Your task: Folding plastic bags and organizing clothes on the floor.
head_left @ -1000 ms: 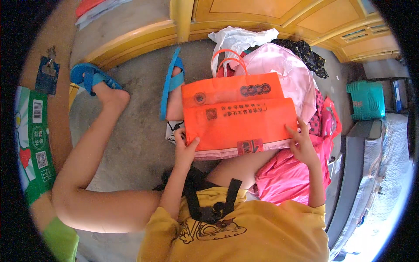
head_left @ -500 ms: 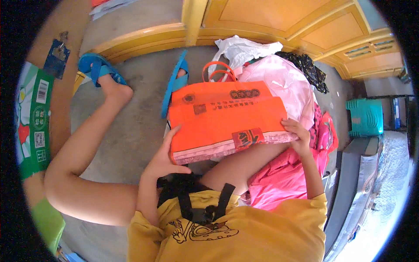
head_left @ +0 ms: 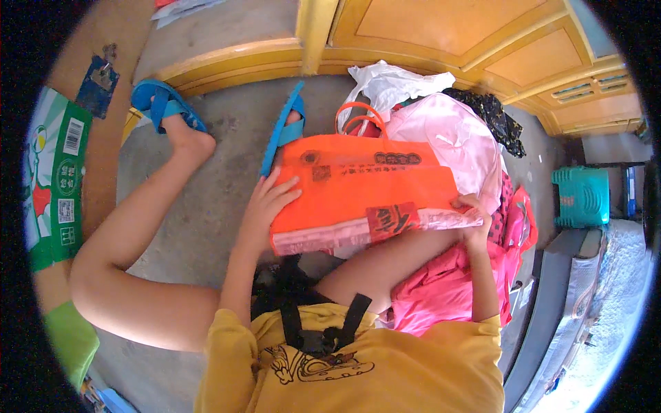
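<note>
An orange shopping bag [head_left: 365, 182] with a pink patterned bottom panel lies across my lap, its loop handles pointing away from me. My left hand [head_left: 265, 210] rests on the bag's left edge, fingers stretched over its orange face; its thumb is not clearly visible. At the near right corner, my right hand [head_left: 475, 217] pinches the pink bottom panel between thumb and fingers. Just beyond the bag lies a pink backpack [head_left: 454, 131].
A white plastic bag [head_left: 399, 81] and a black plastic bag [head_left: 485, 113] lie by the yellow wooden cabinet [head_left: 413, 31]. Bright pink cloth [head_left: 434, 289] is beside my right leg. A teal plastic stool [head_left: 582, 196] stands at right, a green printed carton [head_left: 62, 179] at left.
My left hand has moved up from the bag's near left corner onto its left side, fingers now over the front. The right hand still grips the right corner. The bag looks slightly flatter.
</note>
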### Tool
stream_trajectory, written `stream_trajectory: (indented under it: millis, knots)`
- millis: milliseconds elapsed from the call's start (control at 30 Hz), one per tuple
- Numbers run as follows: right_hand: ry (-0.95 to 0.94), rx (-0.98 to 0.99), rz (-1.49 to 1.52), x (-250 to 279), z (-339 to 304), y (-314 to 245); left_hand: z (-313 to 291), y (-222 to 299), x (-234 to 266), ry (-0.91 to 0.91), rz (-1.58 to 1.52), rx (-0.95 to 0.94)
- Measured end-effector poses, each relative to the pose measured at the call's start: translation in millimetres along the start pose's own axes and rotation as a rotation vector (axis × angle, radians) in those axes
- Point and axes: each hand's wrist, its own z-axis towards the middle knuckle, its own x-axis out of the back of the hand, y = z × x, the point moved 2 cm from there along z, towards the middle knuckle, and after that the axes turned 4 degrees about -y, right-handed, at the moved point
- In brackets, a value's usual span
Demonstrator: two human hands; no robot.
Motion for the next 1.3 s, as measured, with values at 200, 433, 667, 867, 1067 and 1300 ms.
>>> stream_trajectory:
  millis: [200,433,667,867,1067,1300]
  knots:
    - [-0.038,0.141,-0.036,6,42,2,39,-6,13,0.106,-0.586,0.215]
    - [0.237,-0.197,0.088,-12,105,15,93,-15,36,0.333,-0.910,0.498]
    - [0.556,0.157,0.002,3,61,-9,80,10,71,0.523,-0.514,0.152]
    - [-0.198,0.252,-0.202,-18,5,-34,-10,-3,79,0.306,0.245,-0.190]
    - [-0.079,-0.233,0.009,-25,-35,-27,-19,18,56,-0.040,-0.353,0.239]
    - [0.065,-0.327,-0.136,-53,71,5,12,-20,13,0.216,-0.735,0.688]
